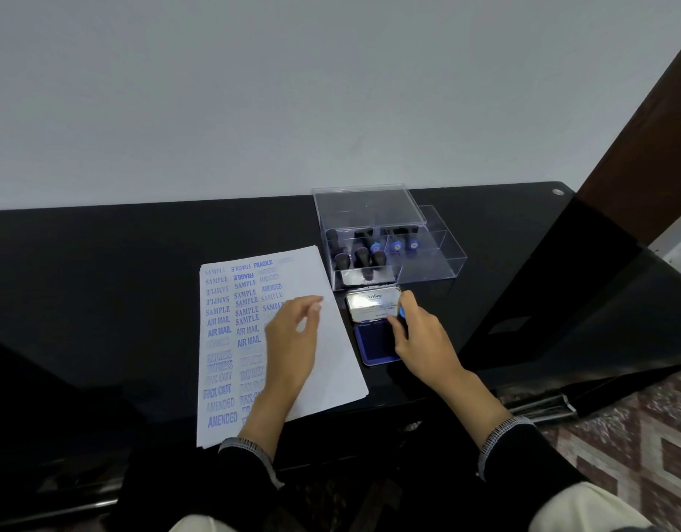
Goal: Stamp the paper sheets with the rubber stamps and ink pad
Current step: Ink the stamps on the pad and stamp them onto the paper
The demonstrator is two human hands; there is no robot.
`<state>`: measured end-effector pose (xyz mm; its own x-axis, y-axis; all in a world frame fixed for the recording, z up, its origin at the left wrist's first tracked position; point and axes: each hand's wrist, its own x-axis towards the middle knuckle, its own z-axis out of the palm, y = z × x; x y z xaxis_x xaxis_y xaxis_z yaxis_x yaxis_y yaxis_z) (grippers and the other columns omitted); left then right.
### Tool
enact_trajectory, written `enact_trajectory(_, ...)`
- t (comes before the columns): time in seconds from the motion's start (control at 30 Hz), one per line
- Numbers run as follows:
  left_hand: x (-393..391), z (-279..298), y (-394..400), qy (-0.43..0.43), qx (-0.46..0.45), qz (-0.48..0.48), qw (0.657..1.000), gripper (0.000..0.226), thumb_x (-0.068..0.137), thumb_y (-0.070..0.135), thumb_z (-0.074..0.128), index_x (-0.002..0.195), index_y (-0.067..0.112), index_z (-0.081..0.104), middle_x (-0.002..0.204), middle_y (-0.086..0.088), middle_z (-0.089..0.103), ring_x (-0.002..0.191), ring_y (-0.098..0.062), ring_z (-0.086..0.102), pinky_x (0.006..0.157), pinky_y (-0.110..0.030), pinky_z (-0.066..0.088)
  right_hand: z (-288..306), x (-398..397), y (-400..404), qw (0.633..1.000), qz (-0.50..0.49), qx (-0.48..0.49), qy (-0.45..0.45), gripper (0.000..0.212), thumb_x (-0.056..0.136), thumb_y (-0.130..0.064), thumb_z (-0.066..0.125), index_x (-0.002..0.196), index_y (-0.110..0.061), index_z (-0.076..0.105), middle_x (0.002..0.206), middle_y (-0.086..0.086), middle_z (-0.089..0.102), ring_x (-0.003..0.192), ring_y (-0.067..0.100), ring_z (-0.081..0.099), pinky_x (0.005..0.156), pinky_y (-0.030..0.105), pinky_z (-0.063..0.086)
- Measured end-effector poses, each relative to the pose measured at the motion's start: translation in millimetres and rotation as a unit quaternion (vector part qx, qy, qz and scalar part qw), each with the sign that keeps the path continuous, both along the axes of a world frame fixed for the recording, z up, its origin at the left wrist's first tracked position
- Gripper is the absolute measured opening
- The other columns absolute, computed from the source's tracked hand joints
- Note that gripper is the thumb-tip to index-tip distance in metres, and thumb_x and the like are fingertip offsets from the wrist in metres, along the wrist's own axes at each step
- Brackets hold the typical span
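Stamping in progress — inking step, judged from the position of the right grip. Right hand (419, 332) curled round a rubber stamp (401, 312), only its blue cap showing above the fingers; stamp face hidden, apparently pressed down on the blue ink pad (373, 341) directly beneath the grip. Hinged lid (373, 305) of the pad folded back on the far side of that grip, so leaving the inked surface bare for reach from above. Left hand (295, 332) holding nothing, fingers loosely bent and apart, poised over the paper sheets (331, 362); contact with the paper not certain — probably placed there to steady the stack against sliding when the stamp comes across. Sheets just beside the pad, on the left of the right grip, angled slightly on the black bench (101, 270); blue imprints (SAMPLE, AIR MAIL, FAX OUT, AMENDED and others) filling the columns beyond the left grip, blank paper remaining between the two hands, hence the likely target of the next imprint. Clear plastic box (438, 259) just beyond the pad, remaining stamps (360, 259) standing or lying in its compartments, cover (366, 205) raised at the back — kept within short reach of the right grip for exchange.
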<state>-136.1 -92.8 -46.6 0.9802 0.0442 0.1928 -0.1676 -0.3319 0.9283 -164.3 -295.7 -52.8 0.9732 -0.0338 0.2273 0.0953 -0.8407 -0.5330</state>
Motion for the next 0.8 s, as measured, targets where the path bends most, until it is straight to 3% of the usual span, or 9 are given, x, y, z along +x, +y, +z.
enact_trajectory(0.1,9.2,12.6,18.7,0.036,0.006,0.092,0.995,0.02,0.099,0.025,0.052,0.11,0.021,0.068,0.11,0.01,0.067,0.098,-0.005,0.062,0.084,-0.018,0.048,4.0,-0.5,-0.6,1.0,0.005,-0.009,0.005,0.025,0.098,-0.021,0.048,0.09,-0.027,0.026,0.093,0.005,0.062,0.073,0.019,0.059,0.053,0.035,0.05)
enact_trajectory(0.23,18.9,8.9,64.8,0.055,0.179,0.212,0.959,0.03,0.096,0.027,0.054,0.125,0.019,0.062,0.127,-0.002,0.059,0.118,-0.023,0.052,0.096,-0.04,0.043,9.9,-3.2,1.0,0.999,0.01,0.02,0.028,0.013,0.1,-0.031,0.042,0.096,-0.024,0.033,0.102,-0.003,0.061,0.083,0.015,0.06,0.061,0.037,0.054)
enact_trajectory(0.33,24.2,2.4,92.5,0.144,0.258,0.231,0.927,0.054,0.091,0.041,0.06,0.135,0.013,0.051,0.136,-0.014,0.05,0.128,-0.036,0.039,0.108,-0.055,0.03,12.1,-5.8,3.6,0.999,0.009,0.037,0.022,0.017,0.102,-0.034,0.037,0.091,-0.022,0.033,0.087,-0.007,0.058,0.071,0.007,0.054,0.052,0.025,0.044)
enact_trajectory(0.43,24.1,-2.7,101.9,0.169,0.273,0.212,0.923,0.071,0.088,0.052,0.059,0.142,0.011,0.04,0.139,-0.014,0.046,0.134,-0.036,0.03,0.11,-0.054,0.017,13.0,-7.6,6.2,0.999,0.001,0.049,0.007,0.02,0.103,-0.031,0.03,0.086,-0.021,0.032,0.07,-0.006,0.048,0.058,0.008,0.045,0.049,0.021,0.032)
enact_trajectory(0.6,20.4,-12.6,106.3,0.126,0.309,0.182,0.925,0.059,0.085,0.052,0.062,0.132,0.019,0.048,0.135,-0.011,0.044,0.132,-0.032,0.028,0.112,-0.051,0.012,12.1,-4.7,8.2,1.0,-0.01,0.026,0.006,0.018,0.103,-0.025,0.028,0.087,-0.019,0.033,0.071,0.002,0.051,0.06,0.017,0.049,0.049,0.03,0.038)
enact_trajectory(0.7,18.8,-19.1,108.4,0.111,0.331,0.178,0.92,0.065,0.085,0.055,0.061,0.137,0.02,0.045,0.136,-0.009,0.042,0.132,-0.031,0.03,0.114,-0.051,0.012,11.4,-2.2,8.9,1.0,-0.013,0.003,0.006,0.015,0.102,-0.022,0.03,0.088,-0.019,0.034,0.07,0.0,0.048,0.058,0.015,0.046,0.049,0.026,0.032)
enact_trajectory(0.8,18.4,-21.3,109.4,0.106,0.332,0.176,0.921,0.069,0.085,0.056,0.06,0.14,0.019,0.042,0.138,-0.009,0.041,0.133,-0.032,0.029,0.116,-0.051,0.01,9.9,-0.7,8.8,1.0,-0.017,0.002,0.005,0.015,0.102,-0.021,0.031,0.088,-0.018,0.036,0.071,0.002,0.052,0.059,0.018,0.049,0.048,0.03,0.036)
